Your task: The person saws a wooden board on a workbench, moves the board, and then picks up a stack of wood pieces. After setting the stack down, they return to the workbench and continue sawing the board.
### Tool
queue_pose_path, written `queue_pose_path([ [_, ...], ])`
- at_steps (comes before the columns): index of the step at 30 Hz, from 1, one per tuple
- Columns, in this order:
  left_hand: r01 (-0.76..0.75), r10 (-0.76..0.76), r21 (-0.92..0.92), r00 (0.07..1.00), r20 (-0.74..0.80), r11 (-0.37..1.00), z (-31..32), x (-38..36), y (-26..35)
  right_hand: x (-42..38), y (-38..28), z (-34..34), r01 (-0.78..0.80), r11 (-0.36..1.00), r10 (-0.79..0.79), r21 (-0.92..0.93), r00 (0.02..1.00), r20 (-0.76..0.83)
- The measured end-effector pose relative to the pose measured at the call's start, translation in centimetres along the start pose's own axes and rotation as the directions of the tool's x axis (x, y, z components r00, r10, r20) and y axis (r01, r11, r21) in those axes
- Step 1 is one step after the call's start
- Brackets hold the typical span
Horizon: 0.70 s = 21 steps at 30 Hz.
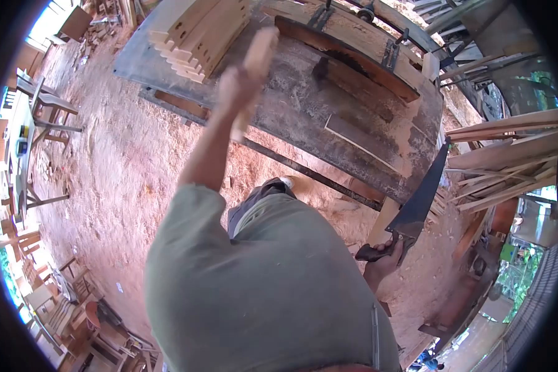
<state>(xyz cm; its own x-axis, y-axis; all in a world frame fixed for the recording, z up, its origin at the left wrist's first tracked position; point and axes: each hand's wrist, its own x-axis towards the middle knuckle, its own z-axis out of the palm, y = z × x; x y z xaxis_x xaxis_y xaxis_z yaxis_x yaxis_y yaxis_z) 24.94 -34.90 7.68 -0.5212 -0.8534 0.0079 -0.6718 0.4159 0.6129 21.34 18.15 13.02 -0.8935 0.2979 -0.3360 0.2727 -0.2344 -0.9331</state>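
Landmark: the work table [291, 102]. Left of it, one wooden chair [46, 102] upright on the floor [105, 149]. On its left end, one stack of notched boards [198, 40]. Just right of stack, left hand [237, 90], blurred, fingers closed around one wood piece [260, 53], tilted above the near edge. Mid-table: one long brown board [378, 77], one thin flat strip [366, 142]. At near right corner, right hand [384, 260] wrapped around handle of one handsaw [421, 192], blade angled upward; one pale board [383, 220] beside it. Right of table, heaped slats [508, 155], uncounted. Sawdust on tabletop; reddish, littered floor.
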Motion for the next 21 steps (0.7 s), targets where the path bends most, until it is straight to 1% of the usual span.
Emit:
queue_pose_path([
  [1, -0.073, 0.094, 0.161, 0.988, -0.125, 0.984, -0.5, 3.2, -1.0, -0.4, 0.0, 0.3, 0.023, 1.000, -0.023, -0.001, 1.000, 0.003],
  [3, -0.220, 0.290, 0.316, 0.937, -0.194, 0.923, -2.6, 8.8, -3.1, -0.7, 0.4, 0.3, 0.048, 0.999, -0.048, 0.013, 0.999, -0.014],
  [4, -0.205, 0.285, 0.300, 0.926, -0.250, 0.931, -5.0, 10.4, -1.7, -0.5, 0.9, 0.0, 0.043, 0.999, -0.043, -0.001, 0.999, -0.014],
  [6, -0.309, 0.429, 0.410, 0.869, -0.245, 0.858, -7.5, 14.5, -2.0, -0.8, 1.4, -0.3, 0.035, 0.999, -0.035, -0.003, 0.999, -0.036],
  [7, -0.194, 0.279, 0.389, 0.944, -0.175, 0.901, -8.9, 15.4, -1.1, -1.0, 1.6, -0.3, 0.026, 0.999, -0.028, -0.031, 0.999, -0.044],
  [8, -0.169, 0.308, 0.443, 0.914, -0.265, 0.880, -8.8, 16.4, -1.5, -1.3, 1.7, -0.4, 0.016, 0.998, -0.019, -0.063, 0.998, -0.052],
  [9, -0.134, 0.337, 0.491, 0.874, -0.351, 0.861, -8.4, 17.3, -2.1, -1.6, 2.1, -0.7, 0.015, 0.998, -0.019, -0.057, 0.998, -0.068],
  [10, -0.147, 0.345, 0.491, 0.874, -0.342, 0.859, -8.1, 17.3, -2.5, -1.6, 2.5, -1.1, 0.031, 0.997, -0.037, -0.074, 0.996, -0.077],
  [12, -0.105, 0.302, 0.506, 0.896, -0.326, 0.856, -7.7, 15.9, -3.7, -1.7, 2.6, -1.9, 0.044, 0.995, -0.053, -0.094, 0.994, -0.093],
  [13, -0.122, 0.319, 0.511, 0.893, -0.317, 0.851, -7.3, 15.4, -4.5, -1.9, 2.8, -2.2, 0.031, 0.999, -0.035, -0.041, 0.994, -0.104],
  [14, -0.148, 0.353, 0.493, 0.866, -0.353, 0.857, -6.7, 14.9, -5.5, -2.4, 3.2, -2.5, 0.014, 1.000, -0.012, 0.014, 0.993, -0.120],
  [15, -0.178, 0.384, 0.475, 0.841, -0.381, 0.862, -6.4, 14.7, -5.9, -2.8, 3.5, -2.9, 0.003, 1.000, 0.000, 0.022, 0.989, -0.147],
  [16, -0.201, 0.402, 0.481, 0.842, -0.361, 0.853, -6.4, 15.4, -5.7, -2.7, 3.7, -3.2, -0.013, 1.000, 0.017, 0.028, 0.985, -0.172],
  [18, -0.225, 0.469, 0.537, 0.800, -0.375, 0.813, -6.5, 16.2, -5.4, -2.8, 3.3, -3.9, -0.025, 0.999, 0.030, 0.029, 0.981, -0.193],
  [19, -0.234, 0.475, 0.536, 0.798, -0.371, 0.811, -6.4, 17.4, -5.9, -2.7, 3.2, -4.5, -0.024, 0.999, 0.030, 0.032, 0.979, -0.201],
  [21, -0.279, 0.451, 0.471, 0.840, -0.303, 0.837, -6.4, 20.4, -7.5, -2.6, 3.5, -5.5, -0.011, 0.999, 0.018, 0.037, 0.977, -0.211],
])
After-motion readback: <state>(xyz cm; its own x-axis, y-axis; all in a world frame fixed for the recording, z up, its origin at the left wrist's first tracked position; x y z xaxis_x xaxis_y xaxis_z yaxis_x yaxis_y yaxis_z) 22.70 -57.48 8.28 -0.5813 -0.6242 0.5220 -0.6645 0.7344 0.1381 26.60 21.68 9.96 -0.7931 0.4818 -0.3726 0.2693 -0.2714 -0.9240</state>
